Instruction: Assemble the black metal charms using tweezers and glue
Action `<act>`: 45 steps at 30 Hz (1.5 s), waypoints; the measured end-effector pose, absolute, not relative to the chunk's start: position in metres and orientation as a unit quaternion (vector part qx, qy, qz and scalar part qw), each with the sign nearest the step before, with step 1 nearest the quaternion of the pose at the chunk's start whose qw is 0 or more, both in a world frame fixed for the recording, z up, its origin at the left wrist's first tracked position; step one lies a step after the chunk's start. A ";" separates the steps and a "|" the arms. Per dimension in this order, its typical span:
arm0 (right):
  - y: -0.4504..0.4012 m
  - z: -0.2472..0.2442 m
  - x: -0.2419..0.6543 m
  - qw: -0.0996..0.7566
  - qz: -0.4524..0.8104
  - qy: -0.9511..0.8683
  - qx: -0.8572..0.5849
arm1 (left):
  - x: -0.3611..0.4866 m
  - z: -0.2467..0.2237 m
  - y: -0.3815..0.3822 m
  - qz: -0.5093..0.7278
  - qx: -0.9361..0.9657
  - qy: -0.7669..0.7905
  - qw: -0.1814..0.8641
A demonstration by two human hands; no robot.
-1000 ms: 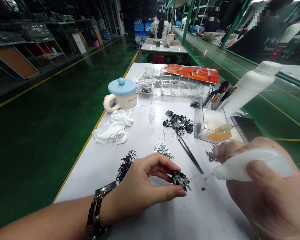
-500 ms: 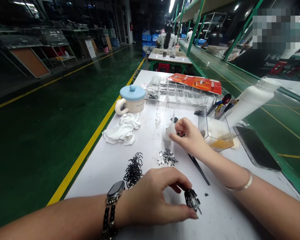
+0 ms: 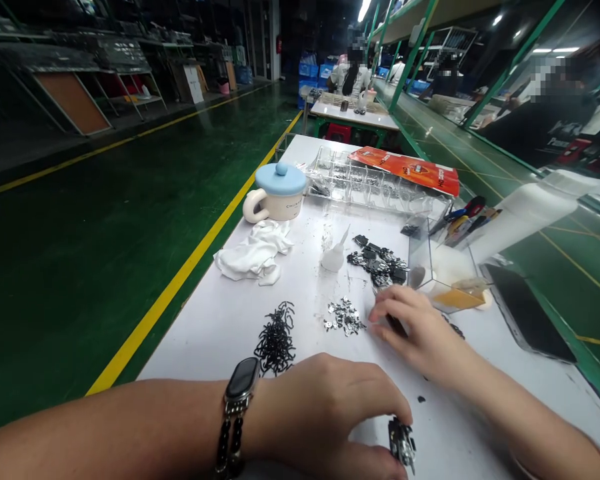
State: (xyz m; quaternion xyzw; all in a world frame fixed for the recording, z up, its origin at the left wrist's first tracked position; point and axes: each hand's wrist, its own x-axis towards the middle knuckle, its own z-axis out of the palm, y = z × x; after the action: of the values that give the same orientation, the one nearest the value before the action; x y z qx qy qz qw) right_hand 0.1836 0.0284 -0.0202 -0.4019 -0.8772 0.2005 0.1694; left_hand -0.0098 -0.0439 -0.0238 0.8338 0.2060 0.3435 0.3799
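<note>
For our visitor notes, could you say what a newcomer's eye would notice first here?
Probably the blue-lidded mug at the left edge of the white table, then the orange packet at its far end. Nearest the camera, the left hand holds a small dark part.

A bottle (image 3: 334, 258) obstructs passage between cloth (image 3: 253, 257) and assemblies (image 3: 379, 261).

Glossy green floor (image 3: 130, 180); yellow floor lines (image 3: 205, 245), white worktable (image 3: 195, 333).
</note>
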 end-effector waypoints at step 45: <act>-0.010 -0.011 0.189 0.416 0.121 -0.801 -0.414 | -0.010 -0.007 -0.033 0.421 0.647 0.316 0.552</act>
State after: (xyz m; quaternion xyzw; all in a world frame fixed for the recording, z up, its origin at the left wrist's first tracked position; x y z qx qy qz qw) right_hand 0.1887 -0.0100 -0.0109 -0.4145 -0.8006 0.1206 0.4157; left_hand -0.0104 -0.0332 -0.0075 0.6466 0.3162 0.4210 0.5520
